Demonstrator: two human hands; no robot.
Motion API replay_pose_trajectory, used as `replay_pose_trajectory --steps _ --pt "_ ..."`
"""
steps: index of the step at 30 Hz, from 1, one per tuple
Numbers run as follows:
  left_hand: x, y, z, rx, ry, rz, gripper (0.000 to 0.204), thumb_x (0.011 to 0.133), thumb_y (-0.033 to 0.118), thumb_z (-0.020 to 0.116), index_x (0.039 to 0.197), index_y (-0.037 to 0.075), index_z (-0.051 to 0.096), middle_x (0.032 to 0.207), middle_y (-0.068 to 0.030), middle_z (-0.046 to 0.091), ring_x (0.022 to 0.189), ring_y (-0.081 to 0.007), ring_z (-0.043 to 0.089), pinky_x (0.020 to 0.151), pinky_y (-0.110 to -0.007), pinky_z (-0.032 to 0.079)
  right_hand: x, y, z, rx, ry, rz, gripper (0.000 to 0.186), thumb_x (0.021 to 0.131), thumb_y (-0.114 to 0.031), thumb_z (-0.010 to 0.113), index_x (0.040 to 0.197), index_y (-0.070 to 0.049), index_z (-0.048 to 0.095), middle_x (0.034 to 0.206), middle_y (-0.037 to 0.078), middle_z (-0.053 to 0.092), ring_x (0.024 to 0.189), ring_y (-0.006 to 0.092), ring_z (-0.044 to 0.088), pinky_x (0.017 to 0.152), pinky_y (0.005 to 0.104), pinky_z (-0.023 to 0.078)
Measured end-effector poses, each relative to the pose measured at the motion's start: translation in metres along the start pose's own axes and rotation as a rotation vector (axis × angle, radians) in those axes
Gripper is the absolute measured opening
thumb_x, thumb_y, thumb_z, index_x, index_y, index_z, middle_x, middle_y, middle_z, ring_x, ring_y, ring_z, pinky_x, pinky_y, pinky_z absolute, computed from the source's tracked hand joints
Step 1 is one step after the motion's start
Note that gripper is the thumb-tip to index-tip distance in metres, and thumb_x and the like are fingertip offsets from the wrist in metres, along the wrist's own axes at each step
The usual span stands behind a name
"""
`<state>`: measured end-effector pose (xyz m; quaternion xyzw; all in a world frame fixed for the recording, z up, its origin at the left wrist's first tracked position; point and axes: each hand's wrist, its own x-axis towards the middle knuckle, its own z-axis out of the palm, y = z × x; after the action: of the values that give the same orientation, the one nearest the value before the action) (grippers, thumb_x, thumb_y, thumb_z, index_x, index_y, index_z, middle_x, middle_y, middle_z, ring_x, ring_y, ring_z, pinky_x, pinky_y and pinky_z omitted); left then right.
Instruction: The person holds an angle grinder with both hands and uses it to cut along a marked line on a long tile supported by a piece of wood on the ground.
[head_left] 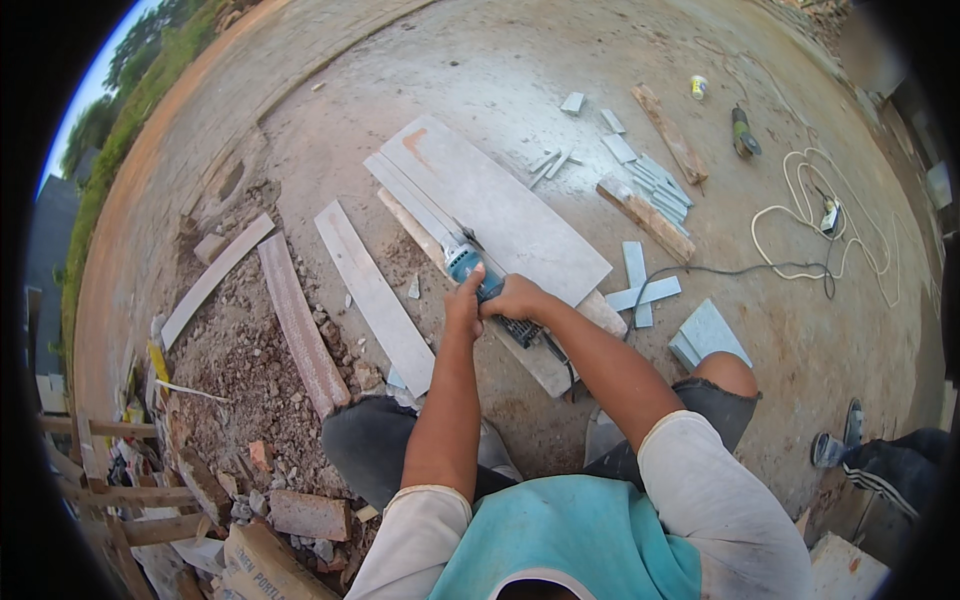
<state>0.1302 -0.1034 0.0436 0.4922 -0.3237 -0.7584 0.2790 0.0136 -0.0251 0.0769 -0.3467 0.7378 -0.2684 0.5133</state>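
A teal angle grinder (462,262) is held by both of my hands, its head pointing away from me. My left hand (464,304) wraps around its body, and my right hand (517,298) grips it closer to the rear. Its disc meets a large grey tile (510,200) near the tile's left side. Along that side runs a narrow strip (412,197) with a straight line between it and the larger part. Under the tile lies a pale board or slab (560,372). Whether the disc is spinning cannot be told.
Long tile strips (375,295) lie left, beside rubble (235,370). Small cut pieces (655,185) and wooden blocks (668,132) lie ahead right. Farther right are a green grinder (744,133) and a looped cable (795,208). Another person's feet (840,440) show at lower right.
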Motion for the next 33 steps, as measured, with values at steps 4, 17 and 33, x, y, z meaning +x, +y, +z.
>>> replay_pose_trajectory --steps 4,17,33 --pt "-0.004 0.002 0.006 -0.002 -0.013 -0.003 0.052 0.082 0.025 0.078 0.116 -0.009 0.058 0.106 -0.0156 0.064 0.089 -0.0260 0.066 0.077 -0.038 0.055 -0.002 0.002 -0.003 0.003 0.006 -0.009 0.066 0.054 -0.041 0.082 0.094 0.010 0.069 0.092 0.022 0.070 0.085 0.0303 0.067 0.076 0.0341 0.051" --pt "-0.026 -0.006 0.010 0.018 -0.026 0.013 0.050 0.083 0.024 0.077 0.114 -0.009 0.057 0.101 -0.0142 0.063 0.085 -0.0235 0.065 0.074 -0.036 0.055 -0.022 0.010 -0.004 -0.020 0.013 -0.021 0.067 0.055 -0.043 0.080 0.093 0.010 0.069 0.091 0.023 0.070 0.084 0.0304 0.068 0.075 0.0340 0.051" --pt "-0.020 -0.011 0.005 0.014 -0.022 0.000 0.056 0.081 0.026 0.079 0.116 -0.011 0.056 0.105 -0.0165 0.063 0.089 -0.0258 0.065 0.079 -0.038 0.055 -0.023 0.010 -0.003 -0.005 0.006 -0.007 0.066 0.054 -0.042 0.080 0.094 0.009 0.069 0.091 0.022 0.069 0.083 0.0302 0.068 0.075 0.0334 0.051"
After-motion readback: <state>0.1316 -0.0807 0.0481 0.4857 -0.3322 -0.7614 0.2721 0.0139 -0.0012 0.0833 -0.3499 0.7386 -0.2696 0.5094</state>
